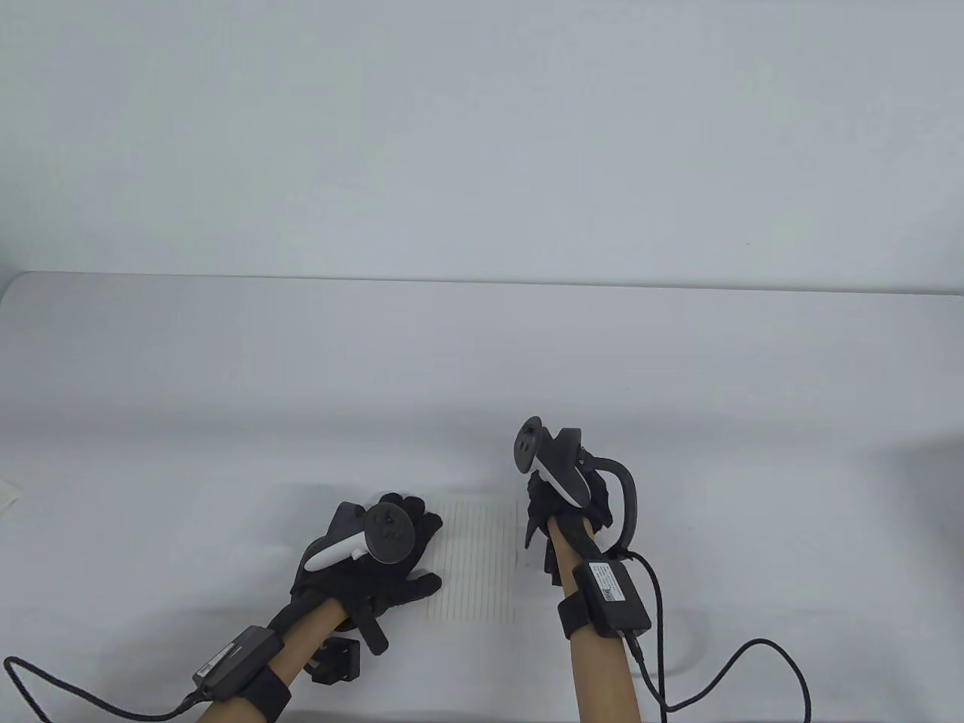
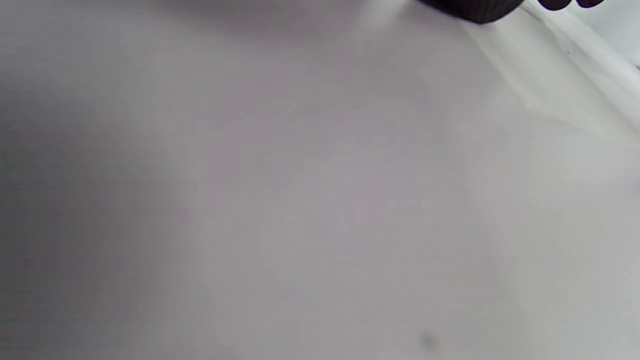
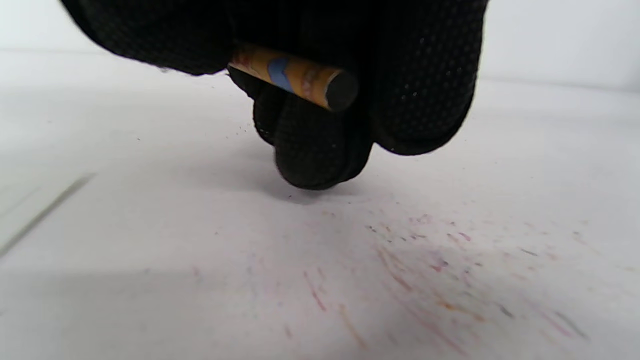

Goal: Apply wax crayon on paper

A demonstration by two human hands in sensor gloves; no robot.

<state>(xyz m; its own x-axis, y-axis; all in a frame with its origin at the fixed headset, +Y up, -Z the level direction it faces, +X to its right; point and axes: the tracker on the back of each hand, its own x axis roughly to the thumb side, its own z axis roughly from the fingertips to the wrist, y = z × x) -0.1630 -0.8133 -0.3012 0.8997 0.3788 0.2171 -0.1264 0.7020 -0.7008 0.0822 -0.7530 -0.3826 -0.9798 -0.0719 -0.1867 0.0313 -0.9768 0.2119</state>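
Observation:
A sheet of lined white paper lies near the table's front edge. My left hand rests flat on the paper's left part, fingers spread. My right hand is at the paper's right edge, fingers curled down. In the right wrist view the gloved fingers grip a wax crayon with a yellow and blue wrapper; its dark flat end faces the camera and its tip is hidden. In the left wrist view only blurred pale surface and a dark fingertip show.
The white table surface under the right hand carries faint red, orange and dark crayon streaks. A small black block lies beside my left forearm. Black cables trail from both wrists. A pale object sits at the far left edge.

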